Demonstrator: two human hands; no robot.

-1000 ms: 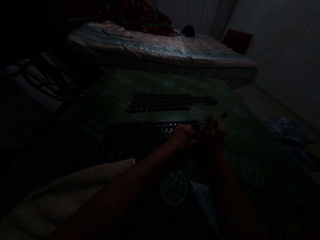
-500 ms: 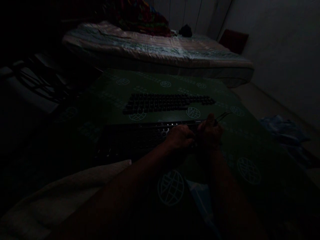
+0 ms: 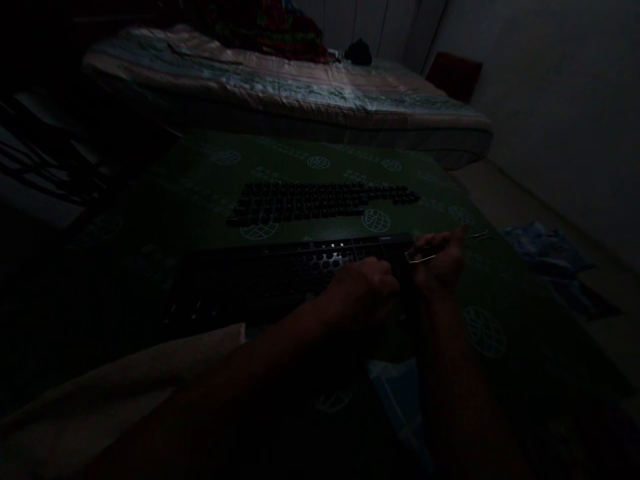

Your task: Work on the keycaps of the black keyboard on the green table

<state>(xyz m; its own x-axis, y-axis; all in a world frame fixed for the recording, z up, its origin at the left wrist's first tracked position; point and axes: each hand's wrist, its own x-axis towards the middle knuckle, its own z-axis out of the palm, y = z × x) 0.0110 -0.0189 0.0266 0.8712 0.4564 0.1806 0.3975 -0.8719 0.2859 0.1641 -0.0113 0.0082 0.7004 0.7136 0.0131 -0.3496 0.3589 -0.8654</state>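
Note:
A black keyboard point(image 3: 240, 277) lies across the green table in front of me, in deep shadow. Some of its key positions show bare pale round spots. My left hand point(image 3: 363, 283) is closed low over its right part; whatever the fingers pinch, if anything, is hidden. Just right of it, my right hand point(image 3: 440, 260) is closed around a bent wire tool point(image 3: 423, 259), thin and shiny. A squared loop of the wire points left over the keyboard's right end, and its thin ends stick out to the right. Beyond the keyboard, rows of loose black keycaps point(image 3: 310, 202) lie on the table.
The green table point(image 3: 435, 227) carries printed globe marks. A pale cloth point(image 3: 165, 367) lies at the near left, and blue checked fabric point(image 3: 400, 393) shows below my wrists. Behind stands a bed mattress point(image 3: 300, 93). Crumpled clothes point(image 3: 547, 250) lie on the floor at right.
My right hand has shifted right, away from the left hand, and turned so the wire loop now shows. The left hand stays closed over the keyboard. The whole view has shifted slightly.

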